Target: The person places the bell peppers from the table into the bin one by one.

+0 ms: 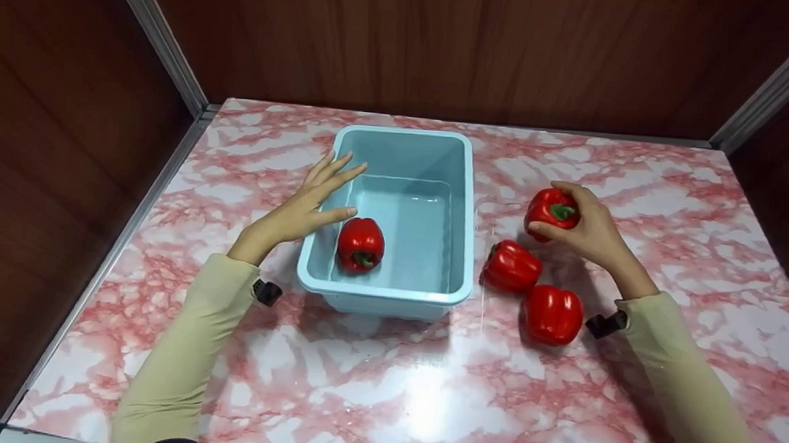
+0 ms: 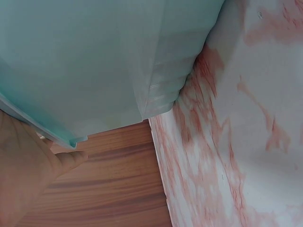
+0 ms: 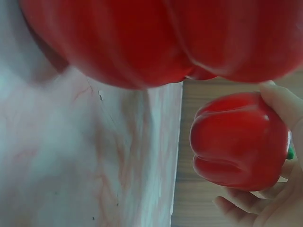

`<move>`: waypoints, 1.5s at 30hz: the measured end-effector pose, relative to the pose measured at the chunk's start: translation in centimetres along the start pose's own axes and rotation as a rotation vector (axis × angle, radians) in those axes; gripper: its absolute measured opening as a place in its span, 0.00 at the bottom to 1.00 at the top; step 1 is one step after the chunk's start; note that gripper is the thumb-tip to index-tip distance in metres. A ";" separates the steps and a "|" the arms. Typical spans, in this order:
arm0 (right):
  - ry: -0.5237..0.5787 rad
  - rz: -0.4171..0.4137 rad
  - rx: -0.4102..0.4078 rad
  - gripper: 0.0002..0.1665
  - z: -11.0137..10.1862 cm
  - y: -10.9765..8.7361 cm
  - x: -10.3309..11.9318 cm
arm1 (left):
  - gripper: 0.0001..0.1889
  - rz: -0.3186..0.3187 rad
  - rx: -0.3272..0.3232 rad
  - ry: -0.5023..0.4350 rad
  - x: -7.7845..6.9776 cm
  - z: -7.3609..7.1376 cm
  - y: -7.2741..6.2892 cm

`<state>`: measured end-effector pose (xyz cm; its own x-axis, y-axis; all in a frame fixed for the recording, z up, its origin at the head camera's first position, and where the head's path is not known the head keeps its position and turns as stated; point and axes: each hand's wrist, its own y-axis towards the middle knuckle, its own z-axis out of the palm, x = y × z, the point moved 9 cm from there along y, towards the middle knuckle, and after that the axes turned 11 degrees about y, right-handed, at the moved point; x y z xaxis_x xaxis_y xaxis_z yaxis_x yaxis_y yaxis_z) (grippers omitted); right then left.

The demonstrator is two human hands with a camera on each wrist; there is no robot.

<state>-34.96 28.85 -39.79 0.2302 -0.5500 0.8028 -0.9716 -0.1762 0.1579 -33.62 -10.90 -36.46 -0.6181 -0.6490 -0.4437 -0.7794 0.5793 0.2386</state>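
My right hand (image 1: 589,226) grips a red bell pepper (image 1: 546,210) by its sides, thumb on the near side and fingers on the far side, its green stem showing. In the right wrist view the same bell pepper (image 3: 239,142) sits between thumb and fingers. My left hand (image 1: 308,200) is spread over the left rim of a light blue plastic bin (image 1: 404,294), fingers straight. Inside the bin, at its near left corner, lies another red bell pepper (image 1: 361,245). In the left wrist view the left hand (image 2: 28,165) is beside the bin wall (image 2: 85,61).
Two more red bell peppers, one at the bin's right (image 1: 512,266) and one nearer me (image 1: 553,315), lie on the pink-and-white marbled table (image 1: 372,389). Dark wood panels (image 1: 444,48) in metal frames stand behind and at both sides.
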 end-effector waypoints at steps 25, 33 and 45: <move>0.011 -0.037 -0.023 0.47 -0.6 -0.4 1.7 | 0.34 0.003 -0.002 0.002 0.0 -0.1 0.0; 0.025 -0.038 -0.017 0.48 -0.6 -0.6 2.3 | 0.35 0.002 0.002 -0.003 -0.1 0.0 0.0; 0.023 -0.058 -0.028 0.47 -0.8 -0.8 3.1 | 0.35 -0.008 0.001 0.002 0.0 0.0 0.0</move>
<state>-33.53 27.92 -36.99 0.2848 -0.5203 0.8051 -0.9580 -0.1842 0.2198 -33.62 -10.88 -36.41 -0.6121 -0.6542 -0.4442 -0.7841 0.5748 0.2340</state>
